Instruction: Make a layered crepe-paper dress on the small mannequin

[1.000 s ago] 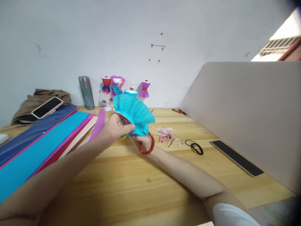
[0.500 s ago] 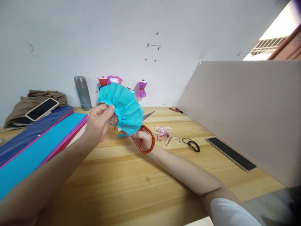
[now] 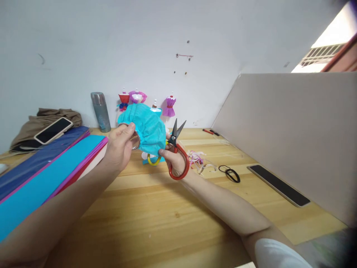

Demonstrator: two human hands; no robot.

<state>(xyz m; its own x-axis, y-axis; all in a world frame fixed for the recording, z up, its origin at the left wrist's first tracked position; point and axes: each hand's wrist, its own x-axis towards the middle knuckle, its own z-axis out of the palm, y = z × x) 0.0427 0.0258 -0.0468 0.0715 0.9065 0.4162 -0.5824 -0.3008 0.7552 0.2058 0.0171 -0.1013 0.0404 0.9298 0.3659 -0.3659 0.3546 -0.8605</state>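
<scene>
My left hand (image 3: 121, 145) pinches the gathered edge of a turquoise crepe paper piece (image 3: 146, 126), which fans out in ruffles. A thin ring-shaped rim (image 3: 135, 142) shows beside the left fingers; its kind is unclear. Around my right hand (image 3: 174, 158) is the red handle of a pair of scissors (image 3: 179, 162), blades parted and pointing up, just right of the paper. The right thumb touches the paper's lower right edge. Below the paper shows a yellow loop (image 3: 154, 160), perhaps the other scissor handle. Part of the right fingers is hidden.
Behind stand small dress forms in paper dresses (image 3: 169, 106) and a grey flask (image 3: 100, 112). Coloured paper sheets (image 3: 69, 163) and a phone (image 3: 53, 130) lie left. Paper scraps (image 3: 196, 158), black hair ties (image 3: 231, 174) and a dark flat bar (image 3: 279, 185) lie right.
The scissors have turned upward and come out from behind the paper, with both blades now visible. The turquoise paper has dipped slightly, and the yellow loop has shifted right.
</scene>
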